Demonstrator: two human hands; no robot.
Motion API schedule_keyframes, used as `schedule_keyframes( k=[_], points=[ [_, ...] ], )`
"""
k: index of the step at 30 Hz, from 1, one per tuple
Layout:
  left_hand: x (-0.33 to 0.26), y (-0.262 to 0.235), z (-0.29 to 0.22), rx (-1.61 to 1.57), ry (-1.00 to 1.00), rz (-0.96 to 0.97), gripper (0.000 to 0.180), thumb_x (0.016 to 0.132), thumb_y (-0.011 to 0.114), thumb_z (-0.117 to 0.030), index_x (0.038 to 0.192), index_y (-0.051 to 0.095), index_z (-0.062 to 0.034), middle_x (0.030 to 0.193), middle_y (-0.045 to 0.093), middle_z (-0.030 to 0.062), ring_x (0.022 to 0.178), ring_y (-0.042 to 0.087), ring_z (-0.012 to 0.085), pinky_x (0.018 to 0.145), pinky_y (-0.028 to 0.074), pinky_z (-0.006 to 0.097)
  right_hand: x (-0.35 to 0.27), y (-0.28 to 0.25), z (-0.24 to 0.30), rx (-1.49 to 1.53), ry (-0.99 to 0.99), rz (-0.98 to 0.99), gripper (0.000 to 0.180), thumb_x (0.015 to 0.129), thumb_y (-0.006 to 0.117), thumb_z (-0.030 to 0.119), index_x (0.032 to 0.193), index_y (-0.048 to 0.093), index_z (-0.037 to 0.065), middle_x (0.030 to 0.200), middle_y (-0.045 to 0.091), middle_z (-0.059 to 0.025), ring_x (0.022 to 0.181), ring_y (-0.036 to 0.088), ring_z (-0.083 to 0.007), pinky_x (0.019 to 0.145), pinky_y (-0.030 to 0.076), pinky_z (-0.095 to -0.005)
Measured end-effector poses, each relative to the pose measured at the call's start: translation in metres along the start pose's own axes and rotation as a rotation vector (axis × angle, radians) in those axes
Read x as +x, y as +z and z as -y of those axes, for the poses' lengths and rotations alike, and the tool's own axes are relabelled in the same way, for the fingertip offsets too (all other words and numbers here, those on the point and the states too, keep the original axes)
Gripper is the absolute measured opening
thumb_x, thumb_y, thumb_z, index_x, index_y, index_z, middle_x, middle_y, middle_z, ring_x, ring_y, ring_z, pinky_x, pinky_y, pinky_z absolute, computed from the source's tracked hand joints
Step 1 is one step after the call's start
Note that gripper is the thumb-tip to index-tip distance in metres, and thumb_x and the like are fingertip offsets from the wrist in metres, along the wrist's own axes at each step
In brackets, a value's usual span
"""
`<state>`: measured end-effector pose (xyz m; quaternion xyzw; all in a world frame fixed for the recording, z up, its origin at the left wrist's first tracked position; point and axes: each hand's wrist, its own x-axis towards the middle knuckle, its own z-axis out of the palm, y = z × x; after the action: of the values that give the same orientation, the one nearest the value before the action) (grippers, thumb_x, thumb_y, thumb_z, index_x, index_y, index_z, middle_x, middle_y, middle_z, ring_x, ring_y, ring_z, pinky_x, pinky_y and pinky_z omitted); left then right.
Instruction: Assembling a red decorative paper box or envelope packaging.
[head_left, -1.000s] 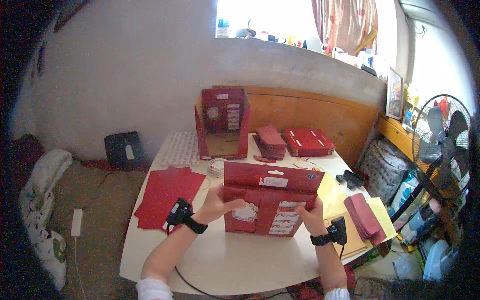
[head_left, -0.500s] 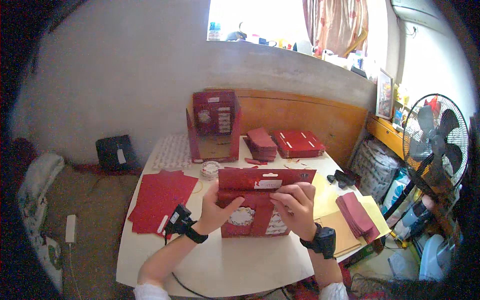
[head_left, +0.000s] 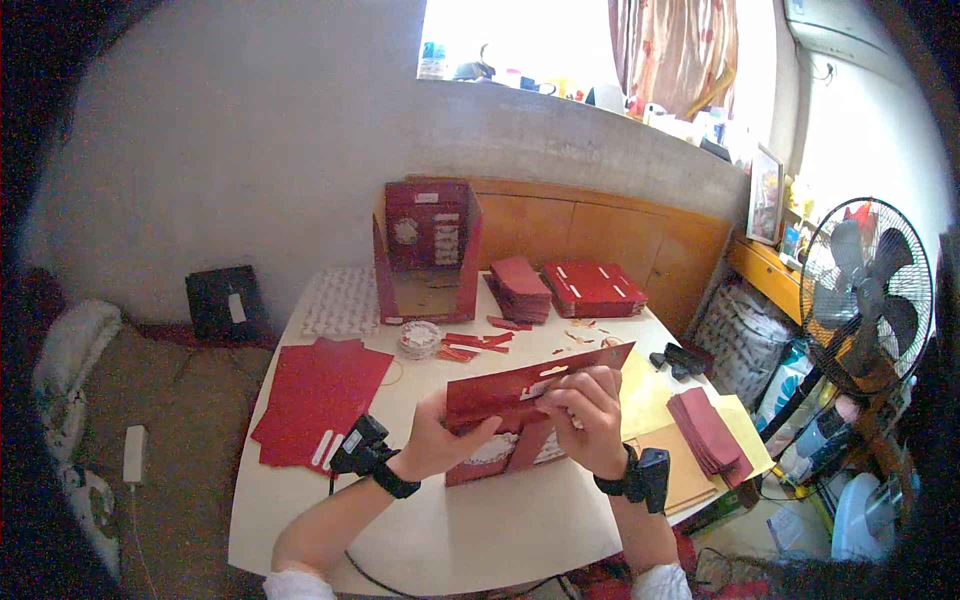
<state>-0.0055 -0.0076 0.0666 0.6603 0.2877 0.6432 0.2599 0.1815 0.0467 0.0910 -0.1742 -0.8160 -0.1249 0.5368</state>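
Observation:
A dark red cardboard packet (head_left: 492, 396) with a hanging slot and a pale label on its upper flap is upright and tilted above the near part of the table. My left hand (head_left: 438, 440) grips its left edge, thumb lying across the front. With curled fingers, my right hand (head_left: 588, 415) pinches the flap near the label, partly covering it. Pale round and oblong printed shapes show on the packet's lower front. Beyond it lie a stack of round white labels (head_left: 418, 340) and red paper strips (head_left: 475, 347).
Red sheets (head_left: 325, 400) lie at left. An open red display box (head_left: 427, 292) stands at the back, beside a stack of folded red pieces (head_left: 520, 290) and flat red packets (head_left: 595, 288). Folded reddish pieces (head_left: 706, 430) lie at right on yellow paper. A black fan (head_left: 868, 295) stands right.
The packet has tilted, its right end raised and its face turned, so less of its lower front shows. Both hands moved slightly with it and keep their hold.

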Motion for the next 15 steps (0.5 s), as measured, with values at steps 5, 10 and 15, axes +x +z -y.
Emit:
schedule_keyframes(
  k=[5,10,15],
  points=[
    [0.000,0.000,0.004,-0.020,-0.028,0.036,0.031,0.076,0.063,-0.002,0.106,0.055,0.0040,0.097,0.062,0.0094,0.083,0.059,0.0119,0.073,0.050,0.025,-0.004,0.000,0.000,0.007,-0.021,0.002,0.012,0.063,0.069,0.013,0.072,0.060,0.012,0.076,0.057,0.0011,0.076,0.050,-0.0191,0.070,0.035,-0.0337],
    [0.001,0.004,-0.001,0.022,-0.007,0.086,0.027,0.076,0.063,-0.002,0.103,0.058,0.0029,0.092,0.064,0.0080,0.079,0.060,0.0105,0.069,0.050,0.024,0.002,0.003,0.012,0.081,-0.060,0.026,0.012,0.063,0.067,0.014,0.074,0.063,0.017,0.079,0.057,0.0035,0.078,0.051,-0.0163,0.071,0.035,-0.0329],
    [-0.002,0.004,0.004,0.105,-0.024,0.047,0.024,0.076,0.064,-0.004,0.099,0.060,0.0018,0.083,0.065,0.0066,0.072,0.060,0.0089,0.064,0.049,0.023,0.000,0.008,0.013,0.023,-0.097,-0.024,0.012,0.063,0.065,0.015,0.074,0.063,0.018,0.078,0.056,0.0044,0.077,0.051,-0.0153,0.071,0.035,-0.0318]
  ],
)
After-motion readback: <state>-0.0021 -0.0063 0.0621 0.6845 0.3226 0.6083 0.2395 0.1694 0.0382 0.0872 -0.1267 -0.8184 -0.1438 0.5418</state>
